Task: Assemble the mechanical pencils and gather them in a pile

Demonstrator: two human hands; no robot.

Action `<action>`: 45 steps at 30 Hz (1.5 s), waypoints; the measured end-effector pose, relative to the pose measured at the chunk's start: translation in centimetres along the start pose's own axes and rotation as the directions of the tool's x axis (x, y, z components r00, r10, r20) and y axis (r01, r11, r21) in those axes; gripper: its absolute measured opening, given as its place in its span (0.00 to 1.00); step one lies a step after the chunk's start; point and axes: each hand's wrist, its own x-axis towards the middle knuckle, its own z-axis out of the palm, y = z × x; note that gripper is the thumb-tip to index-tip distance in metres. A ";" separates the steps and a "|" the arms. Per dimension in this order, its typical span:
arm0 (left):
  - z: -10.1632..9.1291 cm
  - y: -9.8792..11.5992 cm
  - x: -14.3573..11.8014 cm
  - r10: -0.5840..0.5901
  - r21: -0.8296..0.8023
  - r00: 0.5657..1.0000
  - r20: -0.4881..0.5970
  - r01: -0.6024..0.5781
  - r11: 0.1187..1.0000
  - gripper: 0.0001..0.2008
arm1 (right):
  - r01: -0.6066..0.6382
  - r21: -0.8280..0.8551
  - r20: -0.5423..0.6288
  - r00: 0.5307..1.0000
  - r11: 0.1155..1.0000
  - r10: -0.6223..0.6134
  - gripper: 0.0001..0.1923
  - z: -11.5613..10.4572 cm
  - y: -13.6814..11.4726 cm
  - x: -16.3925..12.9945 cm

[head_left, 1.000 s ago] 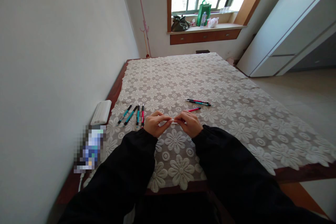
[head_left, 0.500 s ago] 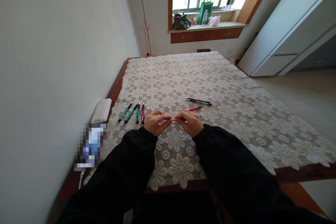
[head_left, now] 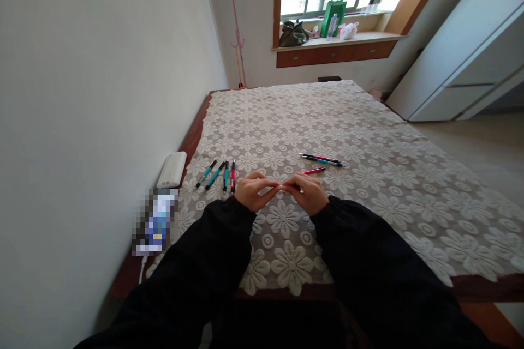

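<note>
both hands meet over the lace cloth [head_left: 368,136]. left hand [head_left: 254,195] and right hand [head_left: 308,195] each have fingers pinched shut on one end of a thin white piece [head_left: 282,191]; too small to identify. it sits between the two sets of fingertips, just above the cloth. four pens [head_left: 221,174] lie left of the fingers, a pink pen [head_left: 314,171] just beyond the right fingers, two more pens [head_left: 321,160] farther out. judgement: keep both pinches close together and the piece level, so nothing slips or bends.
</note>
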 end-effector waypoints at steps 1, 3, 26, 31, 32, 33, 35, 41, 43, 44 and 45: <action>0.0 -0.1 -0.1 -0.007 -0.002 1.000 0.006 0.007 1.000 0.07 | 0.015 -0.006 0.004 1.000 1.000 -0.015 0.12 0.0 0.1 -0.1; 0.1 -0.1 -0.1 -0.017 -0.004 1.000 0.017 0.017 1.000 0.07 | 0.047 -0.023 0.020 0.999 0.999 -0.047 0.11 0.0 0.3 -0.2; -0.1 0.2 0.2 -0.130 0.036 0.991 0.040 0.128 0.991 0.03 | 0.014 -0.495 0.198 0.975 0.869 0.098 0.16 -6.7 6.0 0.7; -0.1 0.2 0.3 -0.189 0.089 0.980 0.058 0.183 0.979 0.04 | -0.027 -0.631 0.255 0.937 0.775 0.240 0.10 -6.4 6.6 0.0; -0.1 0.2 0.3 -0.198 0.096 0.978 0.065 0.191 0.977 0.04 | -0.024 -0.620 0.252 0.941 0.784 0.228 0.07 -6.0 6.3 0.1; -0.1 0.2 0.3 -0.207 0.102 0.976 0.072 0.200 0.975 0.04 | -0.017 -0.597 0.248 0.947 0.802 0.206 0.06 -5.6 6.0 0.1; -0.2 0.2 0.3 -0.224 0.114 0.971 0.083 0.214 0.970 0.05 | 0.000 -0.525 0.250 0.956 0.851 0.155 0.05 -4.7 5.0 0.3; -0.3 0.3 0.4 -0.230 0.147 0.965 0.127 0.211 0.966 0.05 | 0.099 -0.278 0.291 0.957 0.956 -0.015 0.07 -2.6 2.1 0.6; -0.3 0.3 0.5 -0.226 0.147 0.966 0.129 0.206 0.967 0.05 | 0.121 -0.232 0.293 0.955 0.965 -0.049 0.08 -2.3 1.7 0.7; -0.3 0.3 0.5 -0.222 0.145 0.967 0.128 0.203 0.968 0.04 | 0.125 -0.217 0.290 0.955 0.968 -0.058 0.09 -2.2 1.6 0.7; -0.2 0.3 0.4 -0.216 0.142 0.968 0.125 0.198 0.970 0.04 | 0.124 -0.206 0.285 0.957 0.971 -0.062 0.09 -2.2 1.5 0.7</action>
